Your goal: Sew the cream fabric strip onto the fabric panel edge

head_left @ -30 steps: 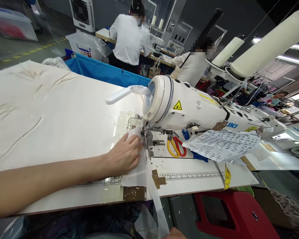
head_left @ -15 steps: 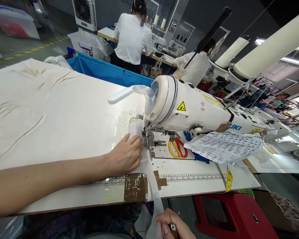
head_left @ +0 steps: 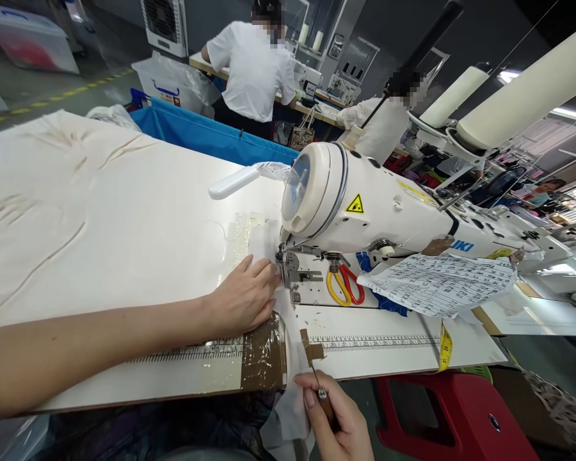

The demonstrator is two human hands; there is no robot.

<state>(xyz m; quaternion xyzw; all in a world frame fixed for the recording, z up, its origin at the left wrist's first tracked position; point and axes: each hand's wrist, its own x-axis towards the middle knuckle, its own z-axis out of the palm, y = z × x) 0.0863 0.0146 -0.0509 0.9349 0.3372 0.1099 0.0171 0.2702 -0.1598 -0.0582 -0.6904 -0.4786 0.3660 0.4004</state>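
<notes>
My left hand (head_left: 249,293) lies flat on a strip of thin white fabric (head_left: 264,240), its fingertips just left of the needle area of a white sewing machine (head_left: 365,195). The strip runs past that hand and over the table's front edge, hanging down below it. At the front edge, my right hand (head_left: 338,416) is closed around an awl (head_left: 322,396) with a brown handle and a thin metal point directed up and away. Thumb and index finger of this hand touch the hanging fabric; whether they pinch it I cannot tell.
Scissors with yellow and red handles (head_left: 338,287) lie beside the machine bed. A printed paper sheet (head_left: 441,282) hangs against the machine arm. Cream fabric (head_left: 72,147) is at the table's far left, a blue cloth bin (head_left: 201,131) behind, and a red stool (head_left: 456,416) below right.
My right hand has risen with the awl from below the table to its front edge. More of the white strip shows beyond my left hand, which stays almost in place.
</notes>
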